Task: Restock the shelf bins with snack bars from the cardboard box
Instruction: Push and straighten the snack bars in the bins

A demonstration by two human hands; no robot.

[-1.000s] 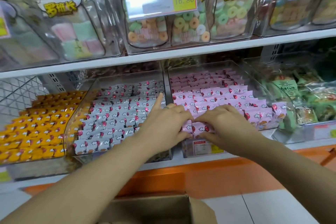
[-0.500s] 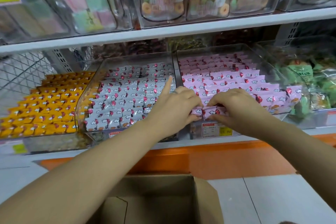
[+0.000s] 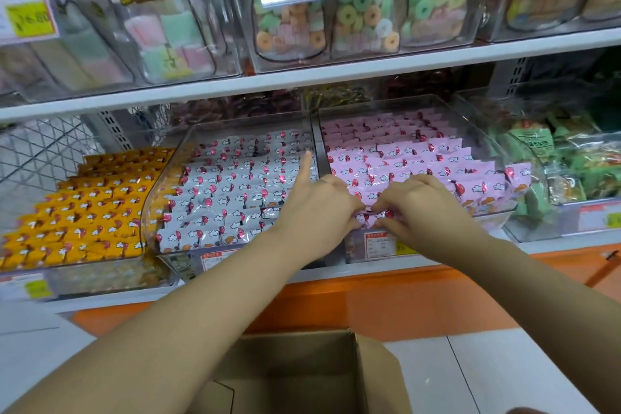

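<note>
A clear shelf bin holds rows of pink-wrapped snack bars. At its front edge both hands meet over one pink snack bar. My left hand pinches the bar's left end, with its index finger stretched up over the neighbouring bin. My right hand pinches the bar's right end with curled fingers. The open cardboard box sits on the floor below my arms; its inside is mostly hidden.
Left of the pink bin stands a clear bin of silver-wrapped bars, then rows of orange-wrapped bars. Green packets fill the bin on the right. The upper shelf carries clear candy containers with price tags. White floor tiles lie right of the box.
Both hands stay together on the pink bar at the bin's front. The view first tipped downward, showing more of the box, then rose a little.
</note>
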